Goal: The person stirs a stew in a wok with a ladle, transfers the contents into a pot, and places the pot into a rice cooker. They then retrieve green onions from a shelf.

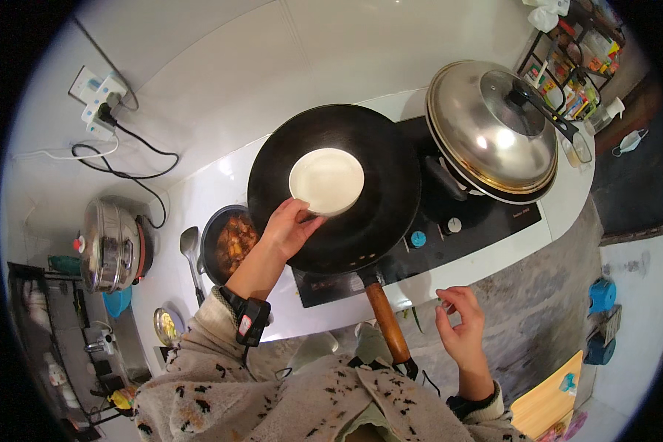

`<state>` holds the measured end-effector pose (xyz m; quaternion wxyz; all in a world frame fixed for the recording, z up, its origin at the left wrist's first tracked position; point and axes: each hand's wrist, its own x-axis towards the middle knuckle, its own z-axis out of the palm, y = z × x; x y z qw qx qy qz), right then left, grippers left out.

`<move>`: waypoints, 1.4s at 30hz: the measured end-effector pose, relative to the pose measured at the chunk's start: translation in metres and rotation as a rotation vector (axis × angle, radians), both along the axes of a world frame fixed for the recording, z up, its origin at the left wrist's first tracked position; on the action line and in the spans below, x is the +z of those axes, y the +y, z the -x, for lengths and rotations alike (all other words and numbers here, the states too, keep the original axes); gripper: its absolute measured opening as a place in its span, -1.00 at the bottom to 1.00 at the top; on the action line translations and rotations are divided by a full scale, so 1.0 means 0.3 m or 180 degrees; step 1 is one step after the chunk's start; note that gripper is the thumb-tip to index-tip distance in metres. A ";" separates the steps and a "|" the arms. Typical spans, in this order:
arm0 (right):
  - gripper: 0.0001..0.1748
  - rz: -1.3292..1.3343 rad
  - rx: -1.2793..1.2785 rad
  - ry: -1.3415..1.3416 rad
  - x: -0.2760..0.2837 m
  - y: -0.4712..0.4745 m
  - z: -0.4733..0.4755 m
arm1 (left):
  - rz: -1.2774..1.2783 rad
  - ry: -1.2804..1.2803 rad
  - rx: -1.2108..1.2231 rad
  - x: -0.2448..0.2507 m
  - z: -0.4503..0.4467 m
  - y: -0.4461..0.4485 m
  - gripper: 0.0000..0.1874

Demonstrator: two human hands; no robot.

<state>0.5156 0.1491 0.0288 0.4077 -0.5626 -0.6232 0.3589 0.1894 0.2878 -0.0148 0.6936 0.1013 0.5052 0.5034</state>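
Note:
My left hand (294, 227) pinches the near rim of a white bowl (327, 182), which sits over the middle of a large black wok (389, 221). Whether the bowl touches the wok's bottom I cannot tell; its contents look pale or clear. The wok stands on a black two-burner cooktop (492, 226), its wooden handle (387, 323) pointing back toward me. To the right of that handle my right hand (461, 323) hovers with bent fingers apart, holding nothing. Left of the wok, a dark pot (212, 243) contains browned, sauced food (236, 243), partly hidden by my left forearm.
A pan with a domed steel lid (475, 99) occupies the right burner. A spatula (190, 248) lies on the white counter, left of the pot. Farther left stand a steamer pot (108, 246) and a small bowl (167, 326). Power cords (143, 175) hang from a wall socket strip (102, 105).

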 end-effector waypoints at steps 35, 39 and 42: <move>-0.79 0.0713 0.2139 -0.1110 -0.364 -0.382 1.277 | -0.0300 -0.0105 0.2158 -0.259 1.369 -1.063 -0.46; -0.80 0.0681 0.2209 -0.1201 -0.359 -0.408 1.332 | -0.0256 -0.0191 0.2538 -0.367 1.389 -1.050 -0.47; -0.81 0.0660 0.2175 -0.1332 -0.347 -0.416 1.339 | -0.0194 -0.0261 0.2672 -0.437 1.380 -1.022 -0.49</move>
